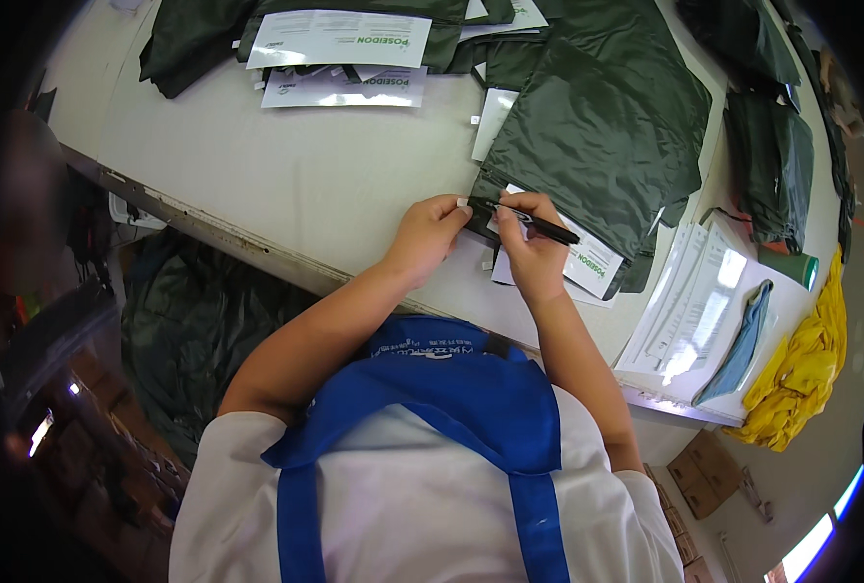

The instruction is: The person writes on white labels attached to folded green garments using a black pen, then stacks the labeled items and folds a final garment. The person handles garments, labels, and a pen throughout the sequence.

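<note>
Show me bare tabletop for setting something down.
Left of the left hand, a broad patch of table lies bare, bordered by white cards above and the near edge below. Right is crowded: dark green fabric beyond the right hand, then papers and a blue cloth further right.

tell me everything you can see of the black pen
The pen is black and thick, with pale marks on its barrel, and looks like smooth plastic. The right hand grips it at a slant, one end pointing lower right, the other toward the white tag at the left hand. Whether they touch is too small to tell.
</note>
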`<move>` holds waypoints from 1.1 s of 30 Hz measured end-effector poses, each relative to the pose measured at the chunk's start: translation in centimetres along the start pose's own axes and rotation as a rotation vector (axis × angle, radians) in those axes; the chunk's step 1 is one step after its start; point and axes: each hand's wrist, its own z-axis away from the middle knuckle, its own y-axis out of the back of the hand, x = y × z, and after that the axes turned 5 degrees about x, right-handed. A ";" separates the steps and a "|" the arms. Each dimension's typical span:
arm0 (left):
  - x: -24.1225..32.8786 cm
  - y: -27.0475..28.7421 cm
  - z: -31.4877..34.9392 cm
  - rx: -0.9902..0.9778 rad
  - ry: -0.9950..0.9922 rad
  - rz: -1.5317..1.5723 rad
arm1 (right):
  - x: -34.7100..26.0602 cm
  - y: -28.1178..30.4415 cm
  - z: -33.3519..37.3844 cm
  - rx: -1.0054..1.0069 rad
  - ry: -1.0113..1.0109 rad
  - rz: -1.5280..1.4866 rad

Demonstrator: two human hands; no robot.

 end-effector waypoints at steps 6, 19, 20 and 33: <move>-0.3 0.6 0.0 0.052 -0.038 0.030 | 2.4 -1.1 0.0 -0.008 0.096 0.013; -0.6 1.1 -0.8 0.026 -0.022 0.059 | 2.1 -1.0 -0.4 0.061 0.100 0.012; -0.6 1.2 -0.8 0.019 -0.019 0.046 | 1.8 -0.9 -0.5 0.078 0.099 0.035; 6.5 0.1 -7.8 0.213 -0.448 -0.657 | 0.3 -0.3 -7.4 0.062 0.179 -0.038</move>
